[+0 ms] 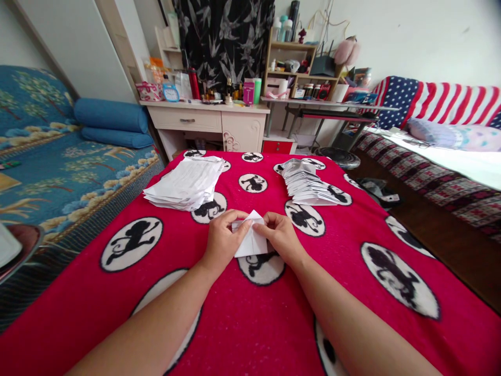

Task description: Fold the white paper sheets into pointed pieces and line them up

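Note:
A small sheet of white paper (251, 244), folded to a point at its far end, is between my two hands over the red cloth. My left hand (226, 237) grips its left side, thumb pressed on top near the middle. On the other side my right hand (282, 237) pinches the paper, its thumb close to the left one. Fingers under the paper are hidden. Beyond my left hand lies a stack of loose white sheets (188, 183). A row of overlapping folded papers (307, 184) lies beyond my right hand.
The table's red cloth (250, 324) carries round monkey patterns. Behind it stand a white desk (203, 119) crowded with bottles and boxes, and a wooden shelf (291, 46). A blue sofa (74, 183) is at the left, a bed (438, 151) at the right, and a round stool (341, 157) near the table's far right corner.

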Demonstrator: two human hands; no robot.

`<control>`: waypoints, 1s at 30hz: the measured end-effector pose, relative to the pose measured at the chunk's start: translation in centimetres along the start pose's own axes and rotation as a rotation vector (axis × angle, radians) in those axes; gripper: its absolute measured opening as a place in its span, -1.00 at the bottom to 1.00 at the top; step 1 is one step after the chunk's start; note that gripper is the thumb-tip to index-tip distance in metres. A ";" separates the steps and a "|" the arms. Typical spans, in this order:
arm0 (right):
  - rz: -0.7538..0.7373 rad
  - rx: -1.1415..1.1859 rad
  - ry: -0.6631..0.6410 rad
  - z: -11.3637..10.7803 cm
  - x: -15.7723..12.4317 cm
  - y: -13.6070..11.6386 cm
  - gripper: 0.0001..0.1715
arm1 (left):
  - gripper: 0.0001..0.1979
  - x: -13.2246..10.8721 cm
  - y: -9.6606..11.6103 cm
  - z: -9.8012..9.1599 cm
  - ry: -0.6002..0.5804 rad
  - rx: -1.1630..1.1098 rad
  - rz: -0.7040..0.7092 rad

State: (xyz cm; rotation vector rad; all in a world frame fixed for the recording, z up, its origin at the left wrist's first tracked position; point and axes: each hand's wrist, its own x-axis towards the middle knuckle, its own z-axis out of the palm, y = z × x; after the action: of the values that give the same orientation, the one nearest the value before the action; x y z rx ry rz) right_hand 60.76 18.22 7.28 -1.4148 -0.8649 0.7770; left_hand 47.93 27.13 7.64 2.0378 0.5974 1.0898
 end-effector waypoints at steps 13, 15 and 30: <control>-0.008 0.127 -0.020 -0.3 -0.2 -0.5 -0.57 | -0.91 0.0 0.2 0.1 -0.044 0.041 0.197; -0.043 0.086 -0.034 -0.2 -0.2 -0.6 -0.59 | -0.92 0.0 0.1 0.2 -0.028 0.044 0.195; -0.379 -0.354 0.368 -0.3 -0.3 -0.7 -0.82 | -0.82 0.2 0.3 -0.4 0.098 0.274 0.239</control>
State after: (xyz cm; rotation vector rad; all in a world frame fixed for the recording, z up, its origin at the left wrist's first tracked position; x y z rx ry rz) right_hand 60.79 17.78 7.96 -1.5731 -0.9684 0.0694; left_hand 47.72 27.25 8.10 2.3488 0.5893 1.3136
